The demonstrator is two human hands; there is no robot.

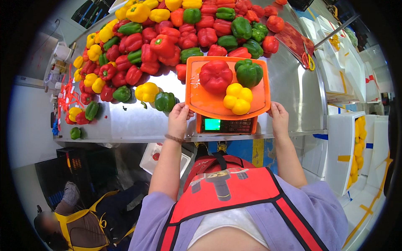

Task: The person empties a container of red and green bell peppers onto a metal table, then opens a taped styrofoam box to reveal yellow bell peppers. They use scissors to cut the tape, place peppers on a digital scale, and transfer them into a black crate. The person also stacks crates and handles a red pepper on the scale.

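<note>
A red bell pepper, a green bell pepper and a yellow bell pepper sit together on an orange tray. Beneath the tray's near edge shows a scale with a lit green display. My left hand pinches the tray at its near left corner, and my right hand grips the near right corner. Fingertips of both hands are partly hidden by the rim. Whether the tray rests on the scale or is slightly raised, I cannot tell.
A large heap of red, yellow and green peppers covers the far and left parts of the metal table. Scissors lie at the far right beside a red net bag. White foam boxes stand right; another person is lower left.
</note>
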